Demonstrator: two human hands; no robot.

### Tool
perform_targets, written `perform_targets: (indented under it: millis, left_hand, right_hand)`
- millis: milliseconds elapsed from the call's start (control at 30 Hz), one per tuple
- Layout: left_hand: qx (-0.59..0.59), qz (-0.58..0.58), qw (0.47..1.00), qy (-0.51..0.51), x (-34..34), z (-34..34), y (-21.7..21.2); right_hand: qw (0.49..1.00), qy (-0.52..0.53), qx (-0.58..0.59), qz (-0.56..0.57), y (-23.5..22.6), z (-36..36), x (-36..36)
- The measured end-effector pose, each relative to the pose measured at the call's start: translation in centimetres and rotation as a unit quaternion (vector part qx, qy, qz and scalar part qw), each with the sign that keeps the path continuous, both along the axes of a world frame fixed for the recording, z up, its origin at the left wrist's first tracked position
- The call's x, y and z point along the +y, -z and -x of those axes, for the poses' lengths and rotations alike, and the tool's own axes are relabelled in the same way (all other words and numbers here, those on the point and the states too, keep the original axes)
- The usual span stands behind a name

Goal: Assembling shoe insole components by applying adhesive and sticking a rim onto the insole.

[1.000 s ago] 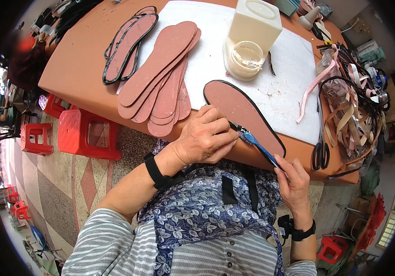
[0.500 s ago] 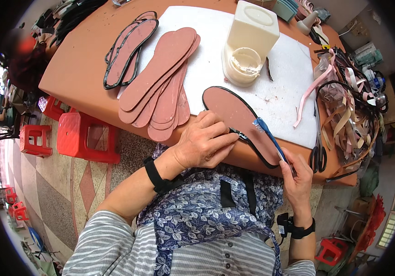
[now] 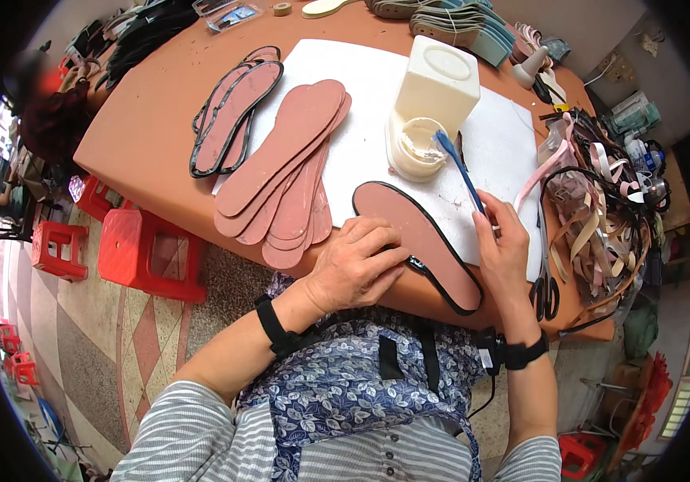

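Observation:
My left hand (image 3: 358, 263) pinches the near edge of a pink shoe insole (image 3: 409, 221) with a black strip round its rim; a small white smear shows on the strip by the fingertips. Between the fingers of my right hand (image 3: 505, 245) is a blue toothbrush (image 3: 462, 170), its bristle end at the mouth of a cream glue container (image 3: 439, 76). White paste coats the inside of that round mouth. Left of the container lies a fanned stack of plain pink insoles (image 3: 284, 157). Several black-edged insoles (image 3: 240, 104) lie beyond it.
A white foam sheet (image 3: 505, 140) covers part of the brown table (image 3: 140, 132). Black-handled scissors (image 3: 547, 296) lie at the right, beside a tangle of ribbons and strips (image 3: 602, 209). Red plastic stools (image 3: 148, 249) stand on the floor at left. Bundled grey-green pieces (image 3: 461, 28) sit at the back.
My right hand has lifted the toothbrush off the insole and moved it up to the glue container's mouth. The left hand keeps its hold on the insole. The view has shifted slightly.

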State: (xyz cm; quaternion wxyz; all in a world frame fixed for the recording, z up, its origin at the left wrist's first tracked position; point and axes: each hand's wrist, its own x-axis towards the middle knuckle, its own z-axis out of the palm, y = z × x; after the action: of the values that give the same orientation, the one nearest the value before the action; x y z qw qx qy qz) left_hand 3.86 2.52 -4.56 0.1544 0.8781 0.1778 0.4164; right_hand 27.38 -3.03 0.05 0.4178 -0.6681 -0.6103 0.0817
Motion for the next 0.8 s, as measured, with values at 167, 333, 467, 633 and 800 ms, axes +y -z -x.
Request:
perform_targets:
  millis: [167,333,467,633,800]
  left_hand:
    - [0.018,0.016,1.000,0.005,0.0,0.0,-0.2]
    - [0.023,0.027,0.999,0.005,0.2,-0.1,-0.3]
    - [0.025,0.033,0.999,-0.004,0.3,-0.3,-0.3]
    - [0.023,0.037,0.999,-0.013,0.3,-0.3,-0.2]
    - [0.023,0.036,0.999,-0.016,0.3,-0.4,-0.2]
  right_hand:
    - [1.000,-0.018,0.011,-0.003,1.1,-0.6,2.5]
    - [1.000,-0.005,-0.003,0.029,1.6,-0.7,2.3]
    - [0.997,0.020,-0.071,0.006,1.1,-0.2,1.2]
    - [0.994,-0.008,-0.086,-0.068,0.8,1.0,-2.2]
    - [0.988,-0.076,-0.128,-0.046,2.1,3.5,-5.6]
